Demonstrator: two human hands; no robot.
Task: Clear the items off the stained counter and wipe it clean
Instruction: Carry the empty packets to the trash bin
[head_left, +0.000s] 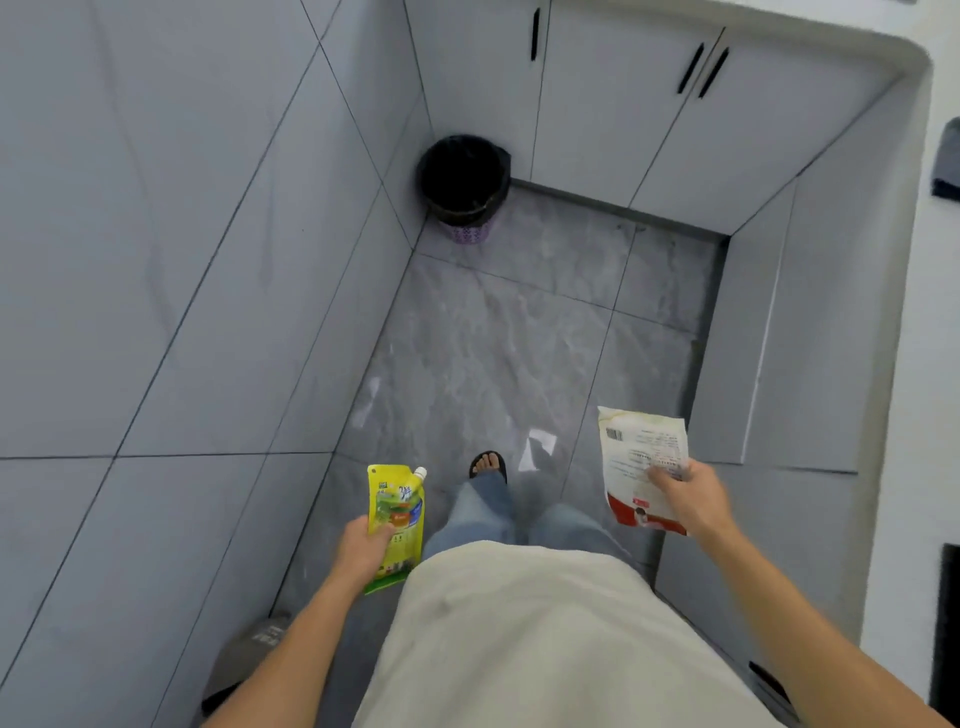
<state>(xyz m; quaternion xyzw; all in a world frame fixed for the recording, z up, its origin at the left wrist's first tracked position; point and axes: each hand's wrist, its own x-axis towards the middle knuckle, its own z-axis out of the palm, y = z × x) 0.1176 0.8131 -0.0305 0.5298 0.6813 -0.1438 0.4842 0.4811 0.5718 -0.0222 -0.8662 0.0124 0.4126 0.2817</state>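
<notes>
Your beige shirt (540, 639) fills the bottom of the view, jeans below it and one foot in a black sandal (488, 464) stepping out on the grey marbled floor (498, 332). You've got both hands full! Your left hand (363, 551) is wrapped round the lower half of a yellow-green spouted pouch (397, 514), standing upright with its white cap at the top right corner. Your right hand (688, 496) pinches a white and red packet (636, 457) near its middle, thumb on the printed back, barcode end pointing up and away from you. Both are held out in front over the floor, well apart from each other, on either side of your legs. Straight ahead, a bin lined with a black bag (464, 182) sits in the far corner, tucked where the tiled wall (156, 234) on your left meets the pale cabinet doors (613, 104) with their black handles. Along your right runs the white table (924, 312), only its edge showing, with something dark lying on it at the frame's edge
</notes>
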